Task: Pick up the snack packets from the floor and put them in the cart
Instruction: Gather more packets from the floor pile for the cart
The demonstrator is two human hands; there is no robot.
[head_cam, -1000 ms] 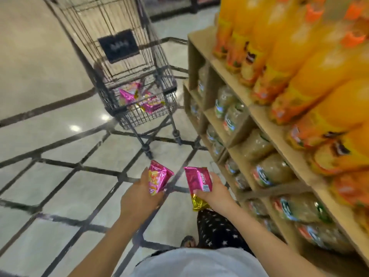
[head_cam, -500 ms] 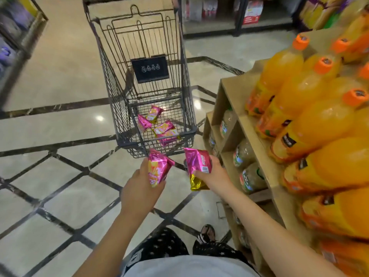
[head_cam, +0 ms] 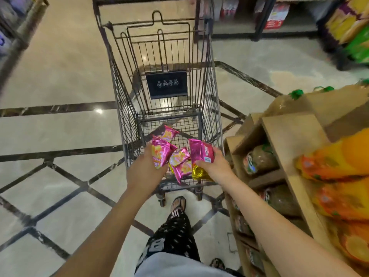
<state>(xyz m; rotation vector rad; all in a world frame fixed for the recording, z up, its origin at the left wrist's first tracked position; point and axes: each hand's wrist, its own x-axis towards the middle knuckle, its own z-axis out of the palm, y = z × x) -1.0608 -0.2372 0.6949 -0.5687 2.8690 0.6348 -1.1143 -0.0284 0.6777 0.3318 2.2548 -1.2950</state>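
- The cart [head_cam: 125, 116] stands straight ahead, its long axis running away from the person. Both hands hover over its near end, about equally close.
- The left hand [head_cam: 143, 172] grips a pink packet [head_cam: 159, 154], and the right hand [head_cam: 216, 166] grips a second packet [head_cam: 200, 153]. Each packet stands roughly on end.
- Loose packets [head_cam: 180, 163] lie on the basket floor between and below the hands.
- Half a second earlier the hands were short of the cart.

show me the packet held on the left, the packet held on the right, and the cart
held packet on the left [head_cam: 161, 153]: head view, on its pink front face
held packet on the right [head_cam: 199, 150]: head view, on its pink upper part
cart [head_cam: 127, 112]: head view, on its left wire wall
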